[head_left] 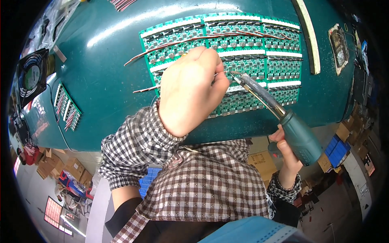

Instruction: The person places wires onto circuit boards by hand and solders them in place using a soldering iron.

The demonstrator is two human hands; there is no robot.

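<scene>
Green tabletop [109,101] opens widest to the left of the big panel of circuit boards [283,73], a bare stretch reaching to a smaller board [73,111] bristling with red and white leads. On the near side, only a narrow strip parts the panel from the tabletop's edge, where the person's checked apron [210,178] comes up close.

To the right, a long pale-and-dark bar [312,42] runs just beside the panel's far corner, and a wrapped packet [339,48] lies beyond it. A black fan [32,77] stands at the far left. Long red-and-white wires [174,43] cross the upper rows of boards.

The left hand [192,91] arches over the middle of the panel, back upward, hiding some boards; its fingers look pinched on a thin wire end [216,74]. Low on the right, the right hand [288,158] has its fingers curled round a green soldering gun [300,137], whose barrel slants up and leftward, the tip just beside the left fingers. I cannot tell whether that tip touches a board.
</scene>
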